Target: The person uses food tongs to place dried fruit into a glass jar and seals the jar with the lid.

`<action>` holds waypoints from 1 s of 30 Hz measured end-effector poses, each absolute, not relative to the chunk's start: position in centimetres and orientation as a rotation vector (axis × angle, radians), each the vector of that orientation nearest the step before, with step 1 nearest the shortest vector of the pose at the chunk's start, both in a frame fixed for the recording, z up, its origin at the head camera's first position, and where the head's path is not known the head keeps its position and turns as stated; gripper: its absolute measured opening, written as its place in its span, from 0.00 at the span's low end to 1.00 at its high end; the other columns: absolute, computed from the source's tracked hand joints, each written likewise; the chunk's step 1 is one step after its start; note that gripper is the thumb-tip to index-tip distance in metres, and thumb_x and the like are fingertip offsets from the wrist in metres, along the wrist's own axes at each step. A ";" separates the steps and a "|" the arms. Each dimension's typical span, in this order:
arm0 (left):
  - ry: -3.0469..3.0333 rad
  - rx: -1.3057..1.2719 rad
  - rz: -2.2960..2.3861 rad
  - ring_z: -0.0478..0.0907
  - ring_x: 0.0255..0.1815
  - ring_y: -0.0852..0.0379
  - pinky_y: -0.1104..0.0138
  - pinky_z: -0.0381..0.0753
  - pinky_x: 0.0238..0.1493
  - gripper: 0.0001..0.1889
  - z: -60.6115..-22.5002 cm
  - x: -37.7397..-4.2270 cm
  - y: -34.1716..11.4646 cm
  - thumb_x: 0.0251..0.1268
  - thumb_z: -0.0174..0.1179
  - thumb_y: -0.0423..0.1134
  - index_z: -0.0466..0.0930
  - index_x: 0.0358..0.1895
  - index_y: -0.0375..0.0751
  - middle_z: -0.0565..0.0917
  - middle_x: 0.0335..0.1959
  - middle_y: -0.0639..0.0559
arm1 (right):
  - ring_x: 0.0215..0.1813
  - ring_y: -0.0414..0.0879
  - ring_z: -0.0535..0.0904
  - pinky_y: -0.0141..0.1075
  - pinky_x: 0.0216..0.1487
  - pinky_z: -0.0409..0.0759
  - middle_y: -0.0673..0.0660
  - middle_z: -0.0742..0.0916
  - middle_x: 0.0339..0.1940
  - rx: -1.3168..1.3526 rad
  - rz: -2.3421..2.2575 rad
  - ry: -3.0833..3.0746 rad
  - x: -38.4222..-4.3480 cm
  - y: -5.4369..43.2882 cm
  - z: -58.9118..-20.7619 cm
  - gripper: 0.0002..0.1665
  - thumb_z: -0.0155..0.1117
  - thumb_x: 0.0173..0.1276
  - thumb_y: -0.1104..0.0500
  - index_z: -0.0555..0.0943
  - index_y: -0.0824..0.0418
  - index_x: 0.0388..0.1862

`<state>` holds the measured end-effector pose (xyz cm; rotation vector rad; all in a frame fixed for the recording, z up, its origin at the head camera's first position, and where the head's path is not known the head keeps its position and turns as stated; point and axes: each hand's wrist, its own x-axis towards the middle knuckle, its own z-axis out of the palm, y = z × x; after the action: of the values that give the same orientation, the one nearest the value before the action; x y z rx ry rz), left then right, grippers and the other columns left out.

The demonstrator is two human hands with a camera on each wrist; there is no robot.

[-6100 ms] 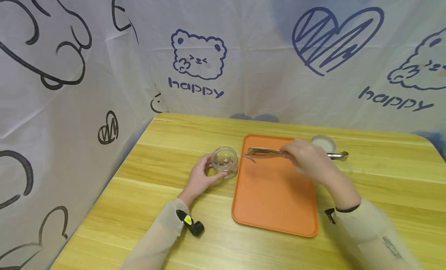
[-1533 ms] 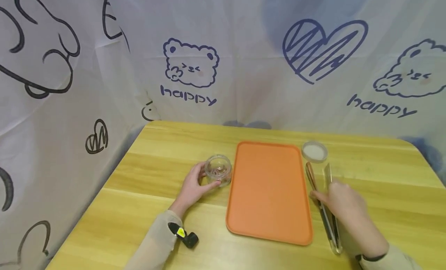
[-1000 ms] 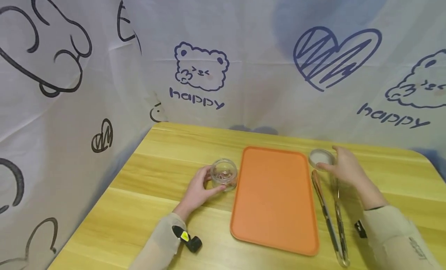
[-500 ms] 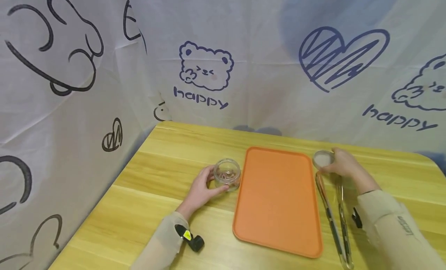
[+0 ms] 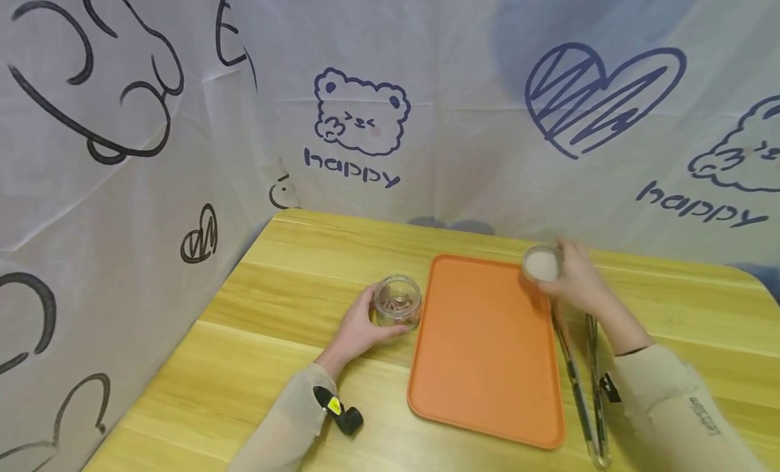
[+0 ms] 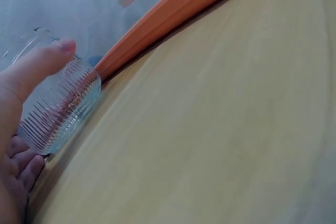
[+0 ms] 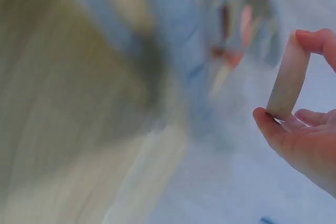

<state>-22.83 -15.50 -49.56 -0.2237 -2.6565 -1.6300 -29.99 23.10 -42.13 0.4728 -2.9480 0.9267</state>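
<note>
My left hand holds a small clear glass jar just left of the orange tray, thumb in front and fingers behind. The jar is uncapped, with small reddish-brown pieces in the bottom; its ribbed wall shows in the left wrist view. Over the tray's far right corner, my right hand pinches a round lid with a pale inside. The right wrist view shows this lid edge-on between thumb and fingers. Below the right hand lie metal tongs, spread slightly, their far tips partly hidden by it.
The orange tray has a low raised rim and lies in the middle of the wooden table. A white cloth with drawings hangs behind the table and along its left side.
Earlier my right hand held the tongs over the tray with a reddish strip at their tips. It laid them right of the tray, took the lid and moved it left. My left hand stays on the jar.
</note>
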 end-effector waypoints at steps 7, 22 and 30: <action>-2.642 -0.219 -1.610 0.70 0.61 0.48 0.54 0.69 0.63 0.50 -49.6 -23.2 -15.0 0.35 0.80 0.49 0.65 0.67 0.42 0.75 0.60 0.45 | 0.64 0.71 0.60 0.66 0.57 0.66 0.78 0.63 0.66 0.692 1.026 -2.844 -28.7 20.5 -40.8 0.55 0.73 0.54 0.64 0.50 0.76 0.71; -2.480 -0.304 -1.640 0.70 0.61 0.50 0.52 0.65 0.65 0.45 -49.5 -22.4 -15.4 0.34 0.80 0.41 0.69 0.64 0.44 0.75 0.58 0.49 | 0.66 0.62 0.62 0.59 0.61 0.67 0.67 0.70 0.66 1.073 1.011 -2.743 -25.8 14.1 -39.6 0.56 0.78 0.50 0.61 0.56 0.70 0.72; -2.407 -0.394 -1.659 0.70 0.61 0.50 0.49 0.63 0.66 0.46 -49.2 -21.9 -15.3 0.35 0.80 0.38 0.68 0.65 0.46 0.75 0.59 0.50 | 0.67 0.59 0.61 0.56 0.63 0.67 0.64 0.71 0.66 1.218 0.950 -2.670 -25.2 11.0 -40.2 0.57 0.79 0.48 0.60 0.57 0.68 0.72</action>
<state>-21.92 -15.33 -49.19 -0.3938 -2.4074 -1.6587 -25.18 11.00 -40.20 1.2179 -2.6698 0.9499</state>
